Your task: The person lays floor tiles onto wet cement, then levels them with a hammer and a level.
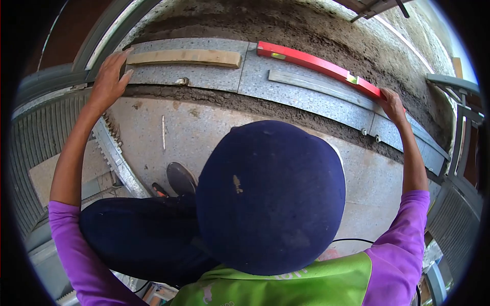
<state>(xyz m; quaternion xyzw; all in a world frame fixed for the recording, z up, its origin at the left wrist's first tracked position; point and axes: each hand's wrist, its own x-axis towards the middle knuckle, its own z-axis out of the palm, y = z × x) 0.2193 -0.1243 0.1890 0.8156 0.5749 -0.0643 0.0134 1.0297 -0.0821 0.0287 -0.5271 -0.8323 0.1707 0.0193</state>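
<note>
My left hand (111, 79) is at the left end of the row of speckled grey tiles (214, 79), beside the end of a wooden block (186, 57); its fingers are apart and nothing is in it. On the right, my right hand (393, 106) has its fingers wrapped round the end of a red spirit level (316, 63). The level lies along the back part of the tiles. A grey metal bar (319, 86) rests on the tiles in front of the level and runs toward my right hand.
Dark rough mortar (204, 25) lies behind the tiles. Small metal clips (182, 81) sit at the tiles' front edge. A toothed metal strip (120, 160) is at the left, near a shoe (181, 178). Metal frames (462, 109) stand at the right.
</note>
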